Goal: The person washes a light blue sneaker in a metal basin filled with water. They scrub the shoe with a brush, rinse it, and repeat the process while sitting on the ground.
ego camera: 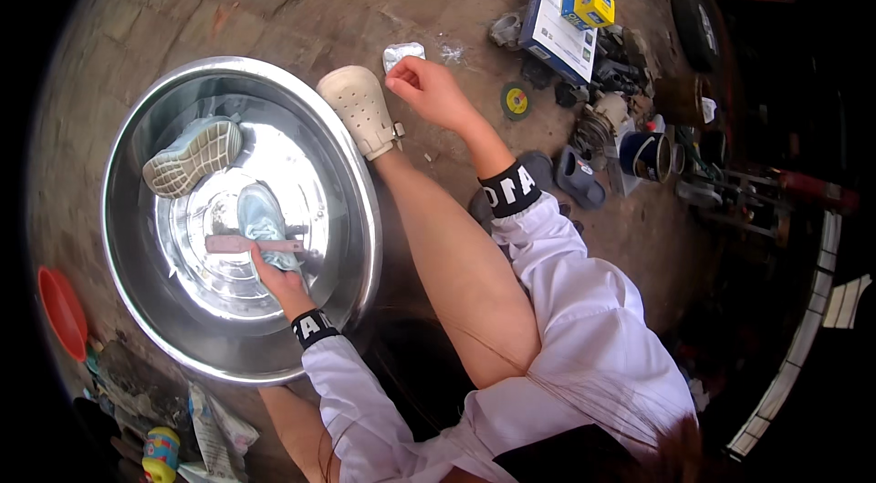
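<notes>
In the head view, my left hand (277,278) grips a pale blue lace-up shoe (259,206) inside a large shiny metal basin (375,237). A pink brush (226,244) lies across that shoe under my left thumb. The matching shoe (195,161) rests on its side further up in the basin, its ridged sole showing. My right hand (428,89) is beyond the basin rim with curled fingers, at the edge of a small white open packet (405,53) on the floor. Whether it touches the packet or holds anything between its fingertips is unclear.
White powder (452,53) is scattered beside the packet. My foot in a beige clog (356,107) stands against the basin. At right are a cutting disc (514,101), grey slippers (579,176), a flat box (554,11) and metal parts. A red bowl (61,312) is at left.
</notes>
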### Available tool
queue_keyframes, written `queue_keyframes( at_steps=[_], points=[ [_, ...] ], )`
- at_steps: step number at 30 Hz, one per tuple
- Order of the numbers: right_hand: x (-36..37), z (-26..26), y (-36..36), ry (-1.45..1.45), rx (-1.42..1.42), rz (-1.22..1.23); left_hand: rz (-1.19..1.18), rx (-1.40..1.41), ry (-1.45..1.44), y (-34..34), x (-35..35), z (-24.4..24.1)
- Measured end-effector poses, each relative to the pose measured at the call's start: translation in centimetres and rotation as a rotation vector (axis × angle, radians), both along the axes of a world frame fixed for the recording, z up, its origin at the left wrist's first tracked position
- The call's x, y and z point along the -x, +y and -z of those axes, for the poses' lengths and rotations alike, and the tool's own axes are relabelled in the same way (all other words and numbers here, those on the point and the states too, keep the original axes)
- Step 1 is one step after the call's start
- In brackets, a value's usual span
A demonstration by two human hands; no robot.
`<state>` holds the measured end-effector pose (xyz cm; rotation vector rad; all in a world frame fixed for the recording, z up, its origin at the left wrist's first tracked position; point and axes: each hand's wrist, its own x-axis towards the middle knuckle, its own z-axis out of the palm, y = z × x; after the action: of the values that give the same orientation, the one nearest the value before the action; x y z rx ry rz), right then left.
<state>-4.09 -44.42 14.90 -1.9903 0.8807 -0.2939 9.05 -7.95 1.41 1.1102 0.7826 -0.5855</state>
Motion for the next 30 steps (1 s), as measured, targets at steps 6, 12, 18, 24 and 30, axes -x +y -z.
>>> queue_keyframes(
  at_steps=[6,12,18,24,30],
  points=[
    [16.7,10.1,-5.9,0.832,0.417,0.313,0.377,-0.147,-0.534,3.6,0.8,4.0],
    [20.1,12.9,-15.1,0.920,0.730,0.324,0.052,0.101,0.058,3.0,-1.1,2.6],
    [20.4,15.8,-20.2,0.988,0.927,0.256,0.065,0.018,0.075,2.7,-1.1,1.8],
    [19.2,16.6,-22.0,1.167,0.946,0.199,0.186,-0.035,0.056,4.4,-1.2,1.4],
    [19.5,18.3,-22.5,1.155,1.010,0.237,0.241,-0.076,0.048,4.0,0.4,0.6]
  ],
)
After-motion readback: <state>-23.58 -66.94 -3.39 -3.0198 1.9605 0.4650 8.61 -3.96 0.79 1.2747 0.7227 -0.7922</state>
